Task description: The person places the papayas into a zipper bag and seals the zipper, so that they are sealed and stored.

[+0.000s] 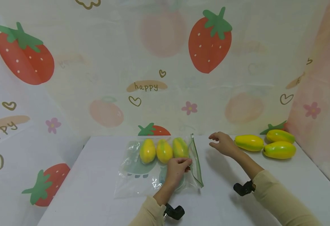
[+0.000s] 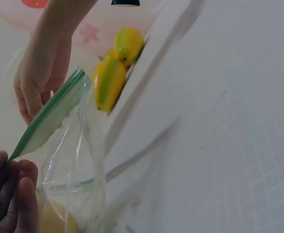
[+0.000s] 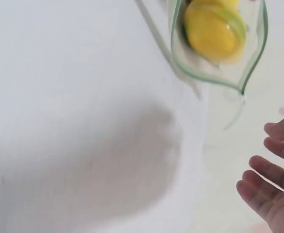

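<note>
A clear plastic zip bag [image 1: 125,185] lies on a white table [image 1: 80,188], left of the middle and close to the far edge, its green-edged mouth [image 1: 199,166] facing right. Inside, three yellow-green papayas [image 1: 147,151] sit in a row along the bag's far side. Three loose papayas [image 1: 279,150] are grouped at the table's far right corner. Behind the table hangs a strawberry-print backdrop [image 1: 111,56].

The person's left hand [image 1: 176,171] pinches the bag's rim between thumb and fingers, probably to keep the limp plastic raised and the mouth from falling closed. The right hand [image 1: 223,144] is in the air between the bag and the loose papayas, fingers spread and gently bent, holding nothing. The papayas in the bag appear to lie side by side to leave the nearer part of it free.

The head view alone shows all six papayas. The left wrist view shows the pinch up close, with the green strip rising from the fingertips; from above, the hand covers part of this. The right wrist view looks into the mouth, showing it gaping as a rounded loop with a papaya just within, but no loose papayas.
</note>
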Action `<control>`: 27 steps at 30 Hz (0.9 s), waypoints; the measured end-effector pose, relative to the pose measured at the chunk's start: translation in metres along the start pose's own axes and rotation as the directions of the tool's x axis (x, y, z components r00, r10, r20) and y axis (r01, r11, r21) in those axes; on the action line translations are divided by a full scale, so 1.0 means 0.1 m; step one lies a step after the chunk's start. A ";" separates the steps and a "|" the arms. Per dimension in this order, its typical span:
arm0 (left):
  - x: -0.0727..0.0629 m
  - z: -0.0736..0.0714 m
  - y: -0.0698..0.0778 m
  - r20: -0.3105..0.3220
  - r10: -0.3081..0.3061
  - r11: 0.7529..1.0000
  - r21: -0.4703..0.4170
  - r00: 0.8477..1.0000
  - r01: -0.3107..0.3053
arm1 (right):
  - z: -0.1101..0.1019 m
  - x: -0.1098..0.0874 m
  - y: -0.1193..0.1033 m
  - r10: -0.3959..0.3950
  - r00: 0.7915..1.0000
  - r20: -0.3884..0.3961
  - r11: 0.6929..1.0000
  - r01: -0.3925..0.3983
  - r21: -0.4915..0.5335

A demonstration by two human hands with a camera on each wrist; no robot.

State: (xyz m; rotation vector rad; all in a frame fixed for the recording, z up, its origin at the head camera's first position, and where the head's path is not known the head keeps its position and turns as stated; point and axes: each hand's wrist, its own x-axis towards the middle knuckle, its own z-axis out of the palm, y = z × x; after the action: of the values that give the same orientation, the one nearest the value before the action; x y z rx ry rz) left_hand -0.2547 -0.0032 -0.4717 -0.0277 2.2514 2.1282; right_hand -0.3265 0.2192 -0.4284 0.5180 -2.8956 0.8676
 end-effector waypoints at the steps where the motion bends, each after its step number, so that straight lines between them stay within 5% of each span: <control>1: 0.00 0.00 0.00 0.000 0.009 1.000 0.003 1.000 -0.009 | -0.03 -0.01 0.01 -0.009 1.000 -0.008 0.998 0.009 -0.057; 6: 0.00 -0.01 0.00 -0.015 0.030 1.000 -0.005 0.999 -0.030 | -0.15 -0.03 0.06 -0.042 0.999 -0.029 0.940 0.030 -0.339; 9: 0.00 -0.01 0.00 -0.019 0.036 0.999 0.004 0.999 -0.036 | -0.20 -0.04 0.11 -0.036 0.999 -0.012 0.919 0.028 -0.393; 27: -0.05 0.03 0.05 -0.008 0.010 1.000 -0.014 1.000 -0.010 | -0.54 -0.08 0.52 0.014 0.999 0.037 0.947 -0.002 -0.321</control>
State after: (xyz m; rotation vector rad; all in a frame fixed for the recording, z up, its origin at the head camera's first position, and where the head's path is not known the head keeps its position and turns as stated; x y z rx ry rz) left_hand -0.2503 -0.0002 -0.4668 -0.0255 2.2462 2.1523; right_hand -0.3383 0.2915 -0.4113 0.4951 -2.9877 0.3735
